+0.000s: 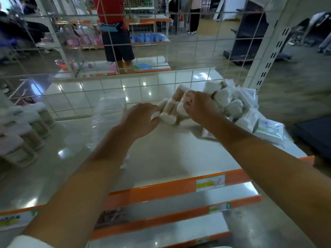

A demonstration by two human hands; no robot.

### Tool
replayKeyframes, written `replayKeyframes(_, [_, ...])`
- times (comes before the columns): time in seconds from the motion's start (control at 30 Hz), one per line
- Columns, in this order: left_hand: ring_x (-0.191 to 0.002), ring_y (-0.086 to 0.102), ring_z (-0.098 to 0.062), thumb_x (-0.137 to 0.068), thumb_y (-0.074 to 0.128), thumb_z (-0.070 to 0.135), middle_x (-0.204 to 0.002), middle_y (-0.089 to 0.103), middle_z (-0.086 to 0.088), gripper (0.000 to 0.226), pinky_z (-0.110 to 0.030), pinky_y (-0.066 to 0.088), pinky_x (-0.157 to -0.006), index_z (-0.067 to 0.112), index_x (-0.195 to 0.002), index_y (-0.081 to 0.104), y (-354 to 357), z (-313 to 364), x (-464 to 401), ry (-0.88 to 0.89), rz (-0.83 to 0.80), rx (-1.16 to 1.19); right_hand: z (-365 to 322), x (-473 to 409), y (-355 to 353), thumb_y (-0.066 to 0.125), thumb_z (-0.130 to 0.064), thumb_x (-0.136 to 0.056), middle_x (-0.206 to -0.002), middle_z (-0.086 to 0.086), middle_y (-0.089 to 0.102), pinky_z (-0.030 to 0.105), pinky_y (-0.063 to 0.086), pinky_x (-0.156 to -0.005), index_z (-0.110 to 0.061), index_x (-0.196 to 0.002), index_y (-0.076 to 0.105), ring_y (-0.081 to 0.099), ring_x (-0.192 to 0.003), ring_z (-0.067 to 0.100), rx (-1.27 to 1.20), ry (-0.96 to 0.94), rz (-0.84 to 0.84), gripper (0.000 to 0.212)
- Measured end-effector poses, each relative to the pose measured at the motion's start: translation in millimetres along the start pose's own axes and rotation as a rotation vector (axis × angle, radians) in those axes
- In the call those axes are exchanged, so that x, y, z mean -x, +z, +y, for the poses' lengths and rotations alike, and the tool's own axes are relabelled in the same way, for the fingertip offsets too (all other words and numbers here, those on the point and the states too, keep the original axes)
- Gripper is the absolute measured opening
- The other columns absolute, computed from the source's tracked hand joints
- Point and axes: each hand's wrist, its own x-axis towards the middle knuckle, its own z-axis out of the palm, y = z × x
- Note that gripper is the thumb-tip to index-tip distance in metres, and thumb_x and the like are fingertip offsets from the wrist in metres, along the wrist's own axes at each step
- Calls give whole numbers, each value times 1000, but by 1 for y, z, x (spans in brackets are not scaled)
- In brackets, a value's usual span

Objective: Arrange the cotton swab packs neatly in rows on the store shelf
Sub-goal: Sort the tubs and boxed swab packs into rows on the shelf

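Both my hands meet over a cluster of clear cotton swab packs [170, 111] with wooden sticks and white tips, lying on the white shelf [161, 158]. My left hand [141, 120] curls round the left end of one pack. My right hand [197, 106] pinches the top of another pack. To the right lies a loose pile of more swab packs [227, 99] and flat white bags [266, 127]. The frame is blurred by motion.
Several lidded swab jars [26, 129] stand in a row at the shelf's left. A crumpled clear plastic bag [109, 111] lies left of my hands. A wire grid [125, 86] backs the shelf. Orange-edged lower shelves [179, 203] sit below. A person [114, 29] stands in the aisle beyond.
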Motion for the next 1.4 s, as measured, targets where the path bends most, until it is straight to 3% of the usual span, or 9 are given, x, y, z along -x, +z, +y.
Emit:
replayKeyframes(0.2, [-97,61,-30,-88,54,26,-108,65,-12,30,-38,50,-81,15,-115,60,13,19,-10,-27,-48,20,11,-32,-1,43,-28,-94,-100,17,63,31,46,-68,-1,-103,57,60,-90,30,11,134,-173,32])
replayKeyframes(0.4, [-100,59,-27,-91,53,28,-116,63,-10,33,-34,47,-81,12,-118,59,12,18,-9,-97,-35,20,6,-50,9,49,-36,-93,-94,9,61,28,36,-63,-3,-100,58,49,-75,19,36,160,-258,35])
replayKeyframes(0.57, [-95,61,-27,-88,56,31,-112,64,-10,28,-33,48,-78,15,-110,63,18,13,-7,-143,-34,35,6,-55,15,60,-48,-83,-102,9,63,29,40,-70,-5,-111,56,58,-92,23,4,102,-301,51])
replayKeyframes(0.73, [-97,61,-28,-87,58,34,-113,64,-9,31,-39,50,-83,17,-112,62,19,12,-6,-145,-46,55,7,-51,9,71,-31,-78,-111,14,59,34,50,-84,-3,-117,51,57,-100,26,-61,154,-358,52])
replayKeyframes(0.83, [-106,59,-28,-87,58,33,-119,62,-9,34,-37,48,-87,17,-116,61,18,12,-5,-155,-35,68,15,-43,11,70,-23,-79,-122,14,52,29,43,-76,-4,-130,40,51,-105,26,-231,168,-335,62])
replayKeyframes(0.93, [-109,58,-27,-88,57,30,-122,61,-9,37,-37,48,-89,18,-123,57,16,12,-6,-132,-23,90,27,-36,15,71,-17,-78,-132,14,45,35,45,-88,-9,-139,30,49,-113,28,-533,207,-290,73])
replayKeyframes(1.13, [-116,53,-19,-85,64,30,-131,55,-5,65,-28,42,-91,20,-142,31,15,21,-9,-116,15,361,34,-12,6,67,1,-75,-113,18,59,47,51,-87,-2,-134,38,60,-103,33,-1260,200,-420,66])
replayKeyframes(1.27, [-108,47,-6,-76,71,34,-135,48,-1,93,-23,37,-87,22,-147,12,13,32,-9,-92,40,554,29,4,-2,69,-7,-68,-103,18,60,37,54,-79,-4,-113,55,61,-93,28,-1560,34,-560,47])
replayKeyframes(1.4, [-126,39,-12,-61,80,37,-147,31,-1,117,-30,37,-96,29,-147,1,8,34,-7,-65,78,625,30,9,-1,90,-32,-44,-103,17,63,38,54,-79,-2,-112,56,62,-92,29,-1581,32,-640,82])
